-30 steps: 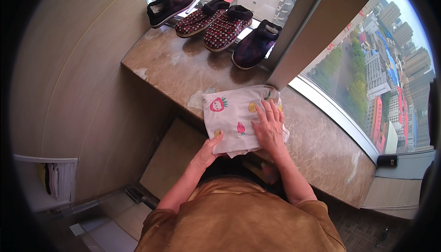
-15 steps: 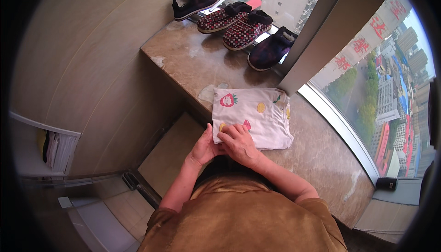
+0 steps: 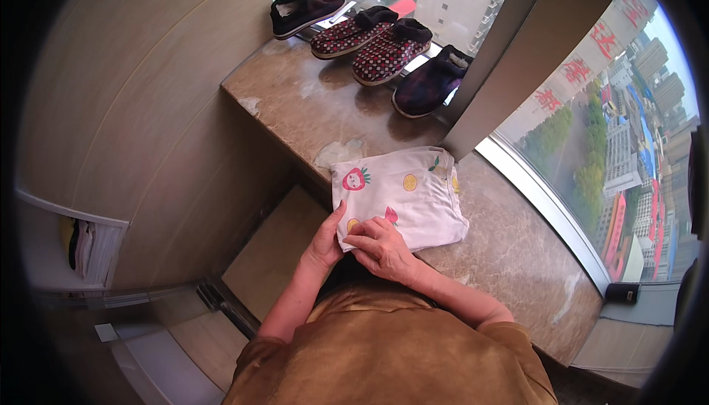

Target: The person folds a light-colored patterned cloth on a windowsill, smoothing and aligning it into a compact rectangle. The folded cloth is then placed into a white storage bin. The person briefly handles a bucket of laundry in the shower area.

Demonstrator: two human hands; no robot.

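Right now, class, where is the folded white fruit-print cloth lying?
In the head view, the folded white cloth lies on the marble ledge by the window, right of centre, its near corner under both hands, with four slippers farther back.

Folded garment [image 3: 402,198]: white, printed with a red strawberry, yellow lemons, small green leaves. Marble sill [image 3: 332,109] beneath it: mottled brown-beige with pale patches. Beyond the garment, four slippers: black slipper [image 3: 304,13]; two checked slippers [image 3: 373,41], red-and-white with dark cuffs; dark purple slipper [image 3: 430,82], nearest the garment. Person's top [image 3: 391,353]: tan-gold.
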